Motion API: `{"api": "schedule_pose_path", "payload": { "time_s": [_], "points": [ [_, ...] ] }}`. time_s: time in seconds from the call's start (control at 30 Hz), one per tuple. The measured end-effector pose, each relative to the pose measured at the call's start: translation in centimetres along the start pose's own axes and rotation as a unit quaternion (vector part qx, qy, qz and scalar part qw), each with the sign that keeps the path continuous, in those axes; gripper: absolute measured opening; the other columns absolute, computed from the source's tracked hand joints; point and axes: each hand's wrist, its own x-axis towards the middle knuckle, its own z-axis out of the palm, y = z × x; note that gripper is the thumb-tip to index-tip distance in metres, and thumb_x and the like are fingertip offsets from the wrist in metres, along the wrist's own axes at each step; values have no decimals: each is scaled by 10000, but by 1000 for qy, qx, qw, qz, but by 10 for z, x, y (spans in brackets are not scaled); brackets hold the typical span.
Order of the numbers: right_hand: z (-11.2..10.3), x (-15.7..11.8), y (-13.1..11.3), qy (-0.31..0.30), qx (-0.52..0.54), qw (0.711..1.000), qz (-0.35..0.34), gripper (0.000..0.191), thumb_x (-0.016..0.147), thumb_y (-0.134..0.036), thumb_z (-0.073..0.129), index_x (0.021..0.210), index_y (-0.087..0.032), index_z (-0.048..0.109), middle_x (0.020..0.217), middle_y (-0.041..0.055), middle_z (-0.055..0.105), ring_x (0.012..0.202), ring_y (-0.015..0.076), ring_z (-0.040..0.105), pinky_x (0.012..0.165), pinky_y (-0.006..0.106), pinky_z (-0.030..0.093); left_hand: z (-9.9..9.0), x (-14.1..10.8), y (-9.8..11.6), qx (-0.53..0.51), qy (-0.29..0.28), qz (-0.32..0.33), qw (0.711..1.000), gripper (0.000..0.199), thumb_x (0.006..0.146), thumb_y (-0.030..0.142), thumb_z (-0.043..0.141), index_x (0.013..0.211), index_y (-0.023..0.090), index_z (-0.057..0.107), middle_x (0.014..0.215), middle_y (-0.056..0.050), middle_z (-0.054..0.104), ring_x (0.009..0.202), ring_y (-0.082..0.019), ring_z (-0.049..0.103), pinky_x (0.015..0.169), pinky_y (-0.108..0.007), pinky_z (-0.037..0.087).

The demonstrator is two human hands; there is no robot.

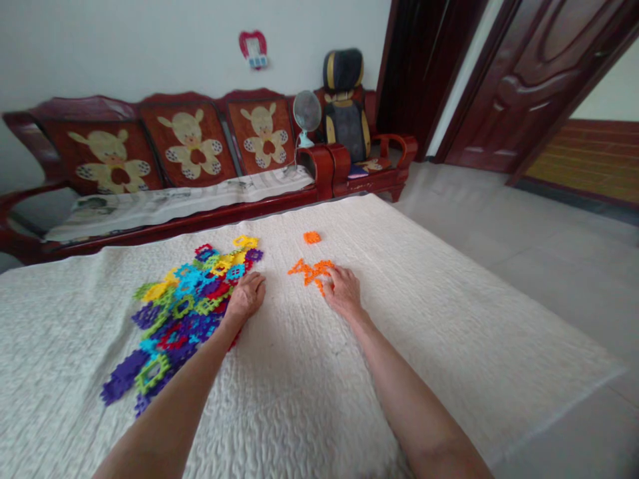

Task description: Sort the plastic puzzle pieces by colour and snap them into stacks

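Head cam only: close above table (449, 319), faces 12 o'clock, pitched down; sofa (200, 221) beyond, toward 11 o'clock.

orange openwork pieces (309, 272): loosely clustered | multicoloured notched pieces (192, 303): heaped, left

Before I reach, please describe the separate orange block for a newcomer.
On the pale quilted cover, find the multicoloured pile. To its right, beyond the orange pieces at the right hand, lies the orange block: squarish, touching no other piece.

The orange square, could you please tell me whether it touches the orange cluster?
Apart: the head view shows a strip of white cloth between the orange square and the orange cluster.
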Motion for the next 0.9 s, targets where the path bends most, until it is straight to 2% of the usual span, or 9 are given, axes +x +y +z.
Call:
{"api": "schedule_pose_path", "payload": {
  "time_s": [0.17, 0.27, 0.47, 0.63, 0.73, 0.9],
  "points": [
    [-1, 3, 2, 35, 6, 999, 30, 338, 868, -255, 532, 1162, -154, 666, 1150, 138, 644, 1111, 268, 541, 1006, 397, 410, 2, 0, -1, -9, 20, 13, 1000, 267, 918, 264, 446, 1013, 188, 684, 1132, -120, 698, 1070, -248, 642, 1013, -421, 503],
    [-3, 4, 4, 59, -11, 996, 64, 330, 859, -265, 531, 1122, -124, 672, 1134, 169, 618, 1102, 289, 536, 1009, 415, 411, 2, 0, 0, -4, 21, 12, 1000, 271, 916, 256, 443, 1014, 191, 687, 1127, -118, 698, 1071, -249, 640, 1009, -424, 506],
    [-1, 5, 9, 65, -13, 993, 96, 379, 853, -273, 533, 1174, -99, 632, 1260, 199, 558, 1198, 306, 504, 1069, 422, 394, 2, -1, -2, 5, 21, 21, 1000, 296, 932, 275, 439, 1033, 173, 697, 1152, -135, 693, 1095, -264, 635, 1025, -439, 505],
    [-3, 4, 12, 79, 3, 995, 55, 473, 837, -156, 477, 1295, -87, 572, 1421, 191, 481, 1319, 280, 426, 1129, 398, 353, 3, -1, -3, 8, 27, 23, 999, 306, 934, 276, 435, 1037, 163, 700, 1150, -146, 694, 1088, -274, 637, 1018, -450, 509],
    [-12, 11, 9, 44, -14, 999, 16, 448, 857, -146, 461, 1278, -163, 612, 1458, 133, 463, 1314, 257, 412, 1102, 390, 370, 3, -2, -2, 7, 26, 22, 999, 303, 933, 274, 436, 1034, 164, 699, 1152, -147, 692, 1093, -274, 635, 1021, -448, 508],
    [-27, 38, 2, -89, -113, 990, 2, 328, 860, -191, 513, 1116, -266, 703, 1404, 76, 527, 1249, 293, 412, 974, 442, 404, 5, -2, -2, 4, 27, 17, 999, 298, 928, 262, 434, 1028, 169, 699, 1148, -140, 694, 1079, -267, 642, 1013, -443, 510]
  ]
}}
